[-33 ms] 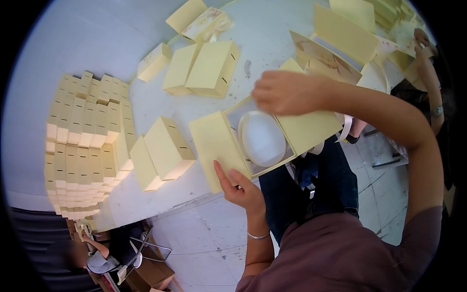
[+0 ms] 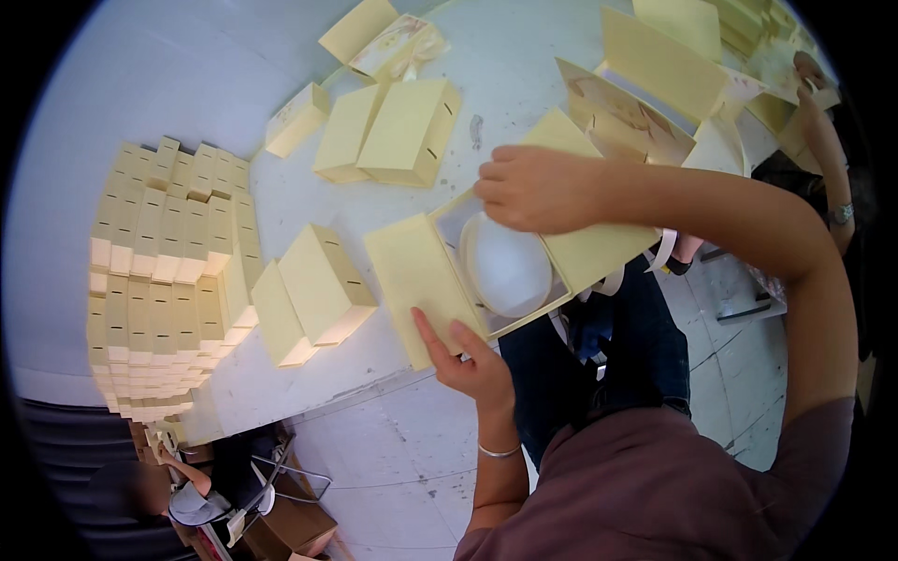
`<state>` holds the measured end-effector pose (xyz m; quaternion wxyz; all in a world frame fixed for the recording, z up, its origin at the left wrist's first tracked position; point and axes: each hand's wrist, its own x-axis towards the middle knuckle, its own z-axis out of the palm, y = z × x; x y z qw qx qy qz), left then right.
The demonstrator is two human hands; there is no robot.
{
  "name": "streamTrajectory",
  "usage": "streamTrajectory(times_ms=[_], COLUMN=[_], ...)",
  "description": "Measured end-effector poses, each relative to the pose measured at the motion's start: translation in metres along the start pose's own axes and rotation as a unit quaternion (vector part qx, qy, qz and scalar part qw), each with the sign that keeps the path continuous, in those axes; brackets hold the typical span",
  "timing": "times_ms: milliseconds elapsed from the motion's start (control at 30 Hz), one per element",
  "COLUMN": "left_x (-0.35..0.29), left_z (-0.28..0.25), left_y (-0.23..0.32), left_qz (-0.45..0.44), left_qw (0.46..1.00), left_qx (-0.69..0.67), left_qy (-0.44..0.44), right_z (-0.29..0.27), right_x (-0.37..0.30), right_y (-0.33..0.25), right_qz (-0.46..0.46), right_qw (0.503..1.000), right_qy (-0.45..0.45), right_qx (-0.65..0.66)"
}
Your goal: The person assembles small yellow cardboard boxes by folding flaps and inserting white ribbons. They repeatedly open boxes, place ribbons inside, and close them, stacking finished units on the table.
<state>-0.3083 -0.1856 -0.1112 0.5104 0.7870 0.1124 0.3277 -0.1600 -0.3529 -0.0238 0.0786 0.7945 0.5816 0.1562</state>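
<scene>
A cream-yellow box point(image 2: 524, 327) lies opened out in front of me at the table's near edge. One flat flap point(image 2: 412, 262) spreads to its left and another flap point(image 2: 599, 248) to its right. Inside sits a white oval piece point(image 2: 510, 266) with a pale rim. My left hand point(image 2: 472, 369) is at the left flap's near edge, index finger stretched along it and thumb apart. Over the box's far end, my right hand point(image 2: 538, 192) is closed with fingers curled down; whatever they hold is hidden beneath the hand.
Stacks of cream boxes point(image 2: 164, 280) rise at the left of the table point(image 2: 309, 196). Several loose boxes point(image 2: 407, 131) lie beyond mine, with opened picture-lined boxes point(image 2: 645, 103) at far right. Other people's hands point(image 2: 814, 84) work at the far right, and another person point(image 2: 192, 496) sits at lower left.
My right hand has shifted slightly left and toward me over the box. My left hand has barely moved; its thumb is a little more raised.
</scene>
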Motion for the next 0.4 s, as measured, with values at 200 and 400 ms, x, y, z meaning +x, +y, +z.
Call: streamTrajectory(times_ms=[200, 400], left_x=[-0.021, -0.020], left_z=[-0.005, -0.032], left_y=[0.009, 0.003], left_qz=[0.060, 0.172], left_qw=[0.989, 0.983], left_qx=[-0.035, -0.042], left_qy=[-0.128, -0.055], right_z=[0.046, 0.038], right_x=[0.022, 0.029], right_y=[-0.020, -0.017], right_qz=[0.125, 0.172], right_qw=[0.986, 0.970], right_qy=[-0.095, -0.175], right_qx=[-0.049, 0.000])
